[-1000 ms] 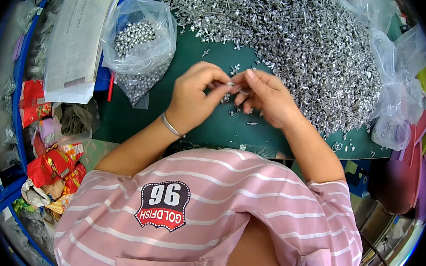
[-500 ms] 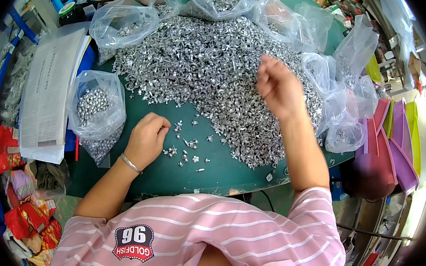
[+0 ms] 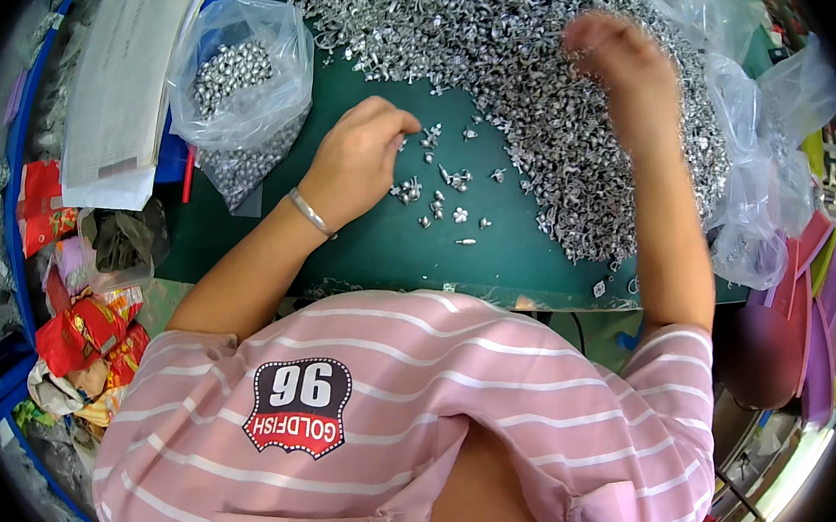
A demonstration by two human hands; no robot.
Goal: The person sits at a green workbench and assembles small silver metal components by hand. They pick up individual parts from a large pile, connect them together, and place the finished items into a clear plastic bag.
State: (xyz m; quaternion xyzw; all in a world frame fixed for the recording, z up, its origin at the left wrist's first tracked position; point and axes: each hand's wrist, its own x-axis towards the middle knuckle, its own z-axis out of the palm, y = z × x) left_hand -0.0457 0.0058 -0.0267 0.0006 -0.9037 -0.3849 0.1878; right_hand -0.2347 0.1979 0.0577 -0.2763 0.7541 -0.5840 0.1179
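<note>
A big heap of small silver metal castings [image 3: 520,57] covers the far middle and right of the green table [image 3: 378,249]. My right hand [image 3: 627,78] is over its right part, fingers bent and smeared by motion; whatever they hold does not show. My left hand [image 3: 359,158] rests on the table left of the heap, fingers curled and thumb against forefinger. Anything in that pinch is hidden. Several loose metal pieces [image 3: 455,176] lie just right of its fingertips, among them a flower-shaped piece [image 3: 461,215].
A clear plastic bag of round silver beads [image 3: 232,79] stands left of my left hand. Beyond it are printed sheets [image 3: 120,98] and a red stick-like thing [image 3: 188,176]. Clear plastic bags [image 3: 749,166] line the heap's right side. Pink, purple and green bins [image 3: 819,298] stand off the table's right end.
The view has tilted down, so the table's things sit higher and further right in the picture. My left fingertips have shifted slightly toward the loose pieces. My right hand stays over the heap.
</note>
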